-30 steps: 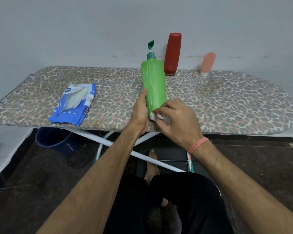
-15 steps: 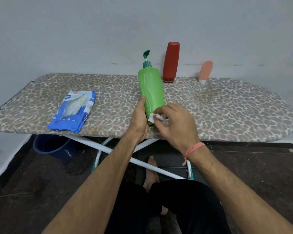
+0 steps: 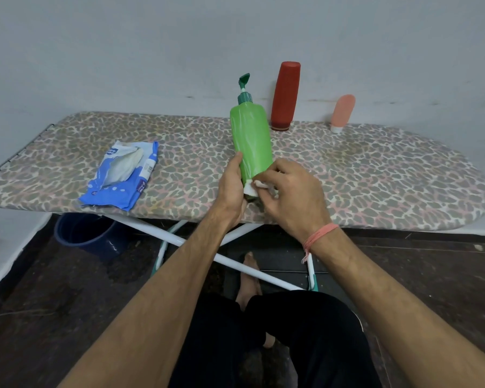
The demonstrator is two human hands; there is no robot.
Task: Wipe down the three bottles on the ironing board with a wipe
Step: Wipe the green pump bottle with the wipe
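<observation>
Head view: the left hand [image 3: 231, 186] forms a closed grip around the lower body of the green pump bottle [image 3: 252, 141], thumb lying up the near left side of the bottle. The bottle is tilted, base toward the person and dark green pump head [image 3: 244, 89] pointing up and away from the grip. The right hand [image 3: 293, 196] forms a second grip just to the right of the first; its curled fingers pinch a white wipe [image 3: 254, 187] and press it against the bottle base. The wipe is bunched; only a small part shows between the two hands. Whether the bottle base touches the ironing board [image 3: 375, 175] cannot be determined, because both hands cover it.

Beyond the grip, near the wall, the red bottle [image 3: 285, 96] stands upright on its cap on the board, just right of the green bottle's shoulder. Farther right of the grip, the small pink bottle [image 3: 343, 112] also stands cap-down at the far edge of the board, well apart from the hands. Left of the grip, the blue wipe pack [image 3: 121, 177] lies flat on the board with its flap open and white sheets exposed.

A pink thread band [image 3: 319, 233] circles the right wrist. Below and left of the grip, a dark blue bucket [image 3: 90, 236] sits on the floor under the board, beside the white crossed legs [image 3: 179, 239] of the board.
</observation>
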